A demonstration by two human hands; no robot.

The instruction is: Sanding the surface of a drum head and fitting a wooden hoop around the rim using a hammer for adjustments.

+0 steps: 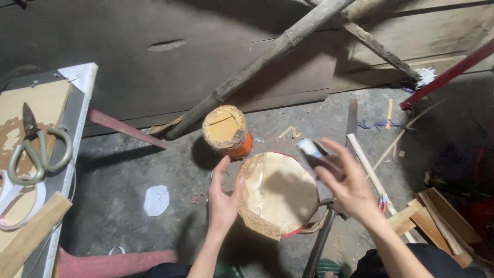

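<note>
Far left, a counter (pixel 77 110) edge carries scissors (pixel 36 146) with pale green handles, a tape roll (pixel 20 203) and a wood strip (pixel 28 234). On the concrete floor (pixel 128 180) beside it lies a white paper scrap (pixel 156 200), with a red bar (pixel 123 128) angled above it.

Left hand (pixel 222 198) — open, fingers spread, holding nothing, palm turned toward the drum (pixel 278 193) and just beside its left rim; contact can't be told. The drum sits mid-frame on the floor, tilted so its face points up: a round pale skin, cream with yellowish patches and a shadow across it, ragged tan edge folded over the rim, a bit of red showing at the lower side. Behind it stands a small drum (pixel 226 131) — orange body, yellowish top with a rough edge — touching a long pole (pixel 257 67) that leans across the wall.

Right hand (pixel 345 180) hovers over the drum's right edge, fingers closed on a small white-and-dark object (pixel 314 152), blurred, kind unclear. Right of it: wood slats (pixel 437 221), a thin stick (pixel 370 175), a red rod (pixel 447 74).
</note>
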